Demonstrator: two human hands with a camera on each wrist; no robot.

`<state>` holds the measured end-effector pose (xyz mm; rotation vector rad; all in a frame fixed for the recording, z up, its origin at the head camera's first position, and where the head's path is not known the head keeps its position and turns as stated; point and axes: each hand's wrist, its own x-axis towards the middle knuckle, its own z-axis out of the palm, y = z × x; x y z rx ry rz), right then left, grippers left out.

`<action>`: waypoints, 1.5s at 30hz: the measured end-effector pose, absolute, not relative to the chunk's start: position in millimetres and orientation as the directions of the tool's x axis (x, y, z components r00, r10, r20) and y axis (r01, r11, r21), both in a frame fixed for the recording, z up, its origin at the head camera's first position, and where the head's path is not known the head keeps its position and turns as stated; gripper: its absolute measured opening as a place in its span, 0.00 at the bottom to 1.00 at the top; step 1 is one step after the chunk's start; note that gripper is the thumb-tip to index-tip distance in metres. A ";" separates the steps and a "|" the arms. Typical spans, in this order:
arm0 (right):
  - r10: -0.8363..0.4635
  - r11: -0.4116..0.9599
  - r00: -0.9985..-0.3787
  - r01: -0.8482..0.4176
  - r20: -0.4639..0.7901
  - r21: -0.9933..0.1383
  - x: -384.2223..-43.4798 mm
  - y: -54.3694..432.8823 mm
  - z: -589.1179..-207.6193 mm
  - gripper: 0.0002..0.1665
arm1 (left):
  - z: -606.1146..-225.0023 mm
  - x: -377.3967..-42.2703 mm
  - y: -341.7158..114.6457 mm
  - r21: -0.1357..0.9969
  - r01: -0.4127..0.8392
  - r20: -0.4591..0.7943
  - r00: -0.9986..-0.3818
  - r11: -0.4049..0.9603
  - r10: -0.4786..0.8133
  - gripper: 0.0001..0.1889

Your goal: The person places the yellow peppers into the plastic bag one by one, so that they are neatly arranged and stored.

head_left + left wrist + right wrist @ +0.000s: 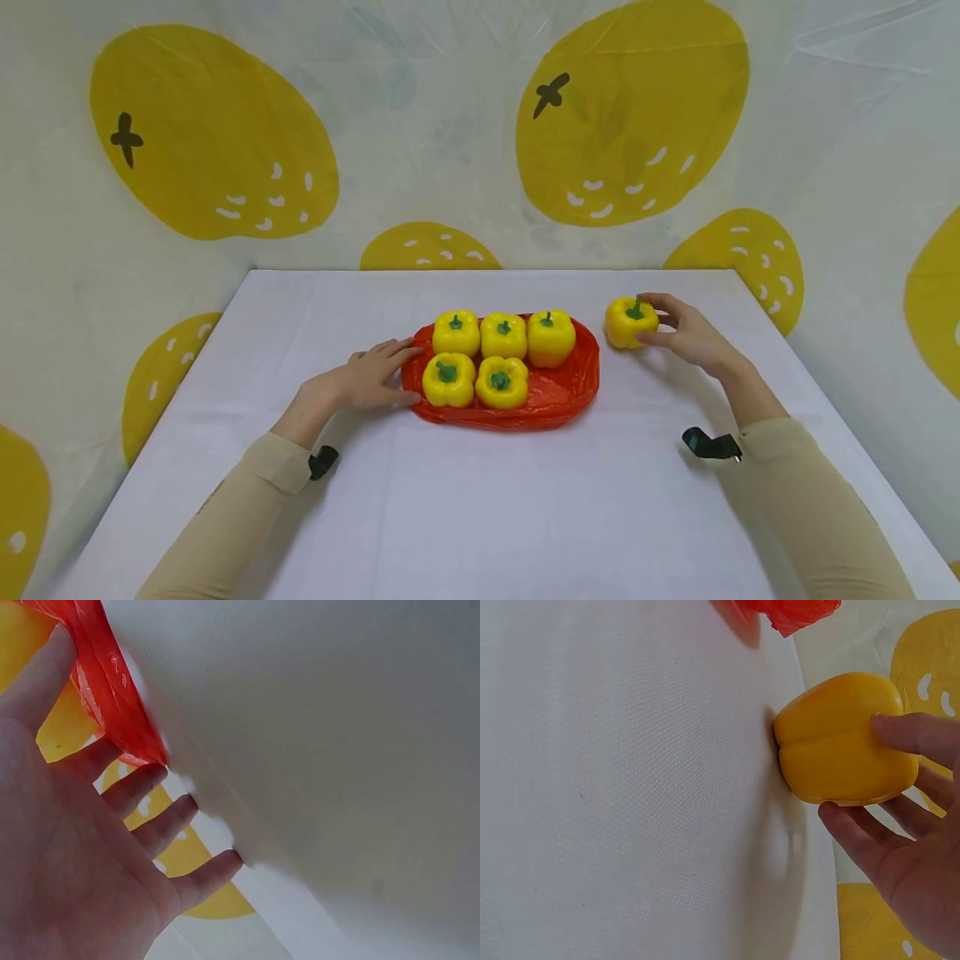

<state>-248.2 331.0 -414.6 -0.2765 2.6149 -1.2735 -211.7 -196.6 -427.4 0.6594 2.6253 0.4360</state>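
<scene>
Several yellow bell peppers (503,336) with green stems stand in two rows on a red, crinkled plastic bag (555,408), which is spread into an oval with a raised rim. My left hand (375,375) lies at the bag's left edge, fingers fairly straight and spread; in the left wrist view its thumb touches the red plastic (112,682). To the right of the bag, my right hand (686,333) holds a single yellow bell pepper (624,323) between thumb and fingers. In the right wrist view this pepper (840,739) is close over the white cloth, thumb on its side.
A white cloth (480,508) covers the table. Behind and beside it hangs a pale curtain (427,125) printed with big yellow fruit. Small black devices (711,444) stick out from both wrists above the cloth.
</scene>
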 end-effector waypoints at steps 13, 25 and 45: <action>-0.198 0.650 -0.973 -0.036 -0.123 -0.759 -242.5 327.4 -410.9 0.48 | -427.9 -210.3 -195.1 0.392 0.370 -0.301 -0.814 0.842 0.497 0.46; -0.154 0.654 -0.988 -0.085 -0.023 -0.752 -230.0 320.7 -404.3 0.47 | -431.0 -210.7 -194.6 0.392 0.376 -0.291 -0.815 0.839 0.501 0.46; -0.173 0.639 -0.983 -0.163 0.067 -0.752 -189.1 285.3 -368.0 0.45 | -428.4 -208.2 -196.8 0.396 0.364 -0.295 -0.819 0.843 0.492 0.47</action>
